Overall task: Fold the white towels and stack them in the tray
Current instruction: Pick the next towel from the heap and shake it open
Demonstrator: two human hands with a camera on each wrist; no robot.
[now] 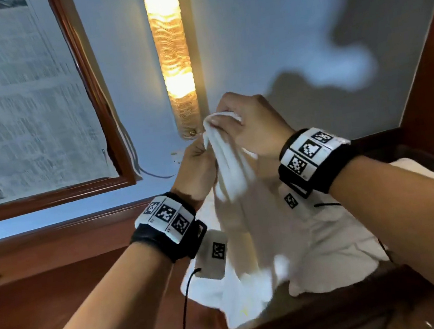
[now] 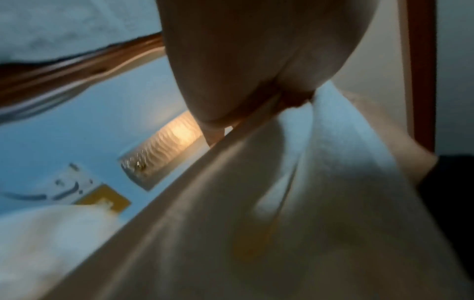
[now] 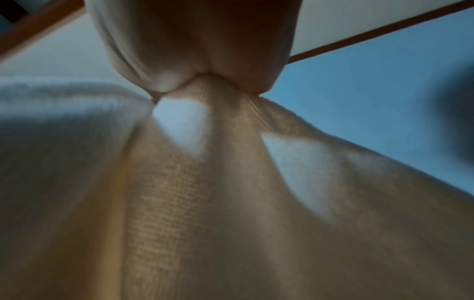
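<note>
1. The right hand point(image 1: 249, 124) is raised in front of the wall at about 12 o'clock from the person's chest. Its fingers and thumb are curled round a bunched corner of a white towel point(image 1: 235, 178). Holding it that high lets most of the cloth hang free, though its lower end reaches the heap, so it likely drops out of its creases.

2. The left hand point(image 1: 197, 167) sits just below and at about 8 o'clock of the right one, pinching the same towel a little further down its edge. The two grips are close together, which I judge to be a search along the hem for the next corner before spreading the cloth wide.

3. The right wrist view shows the fabric gathered into a tight neck under the fist, then fanning out. The left wrist view shows an edge running taut from the fingers point(image 2: 215, 130).

4. Below the hands, at 6 o'clock, a loose heap of white towels point(image 1: 332, 254) lies on the dark wooden bench point(image 1: 87, 278), close enough for the next pick.

5. At 3 o'clock a dark-rimmed tray point(image 1: 431, 163) with white cloth in it is partly visible; whether that cloth is folded I cannot tell.

6. No fold is made yet on the held towel.
</note>
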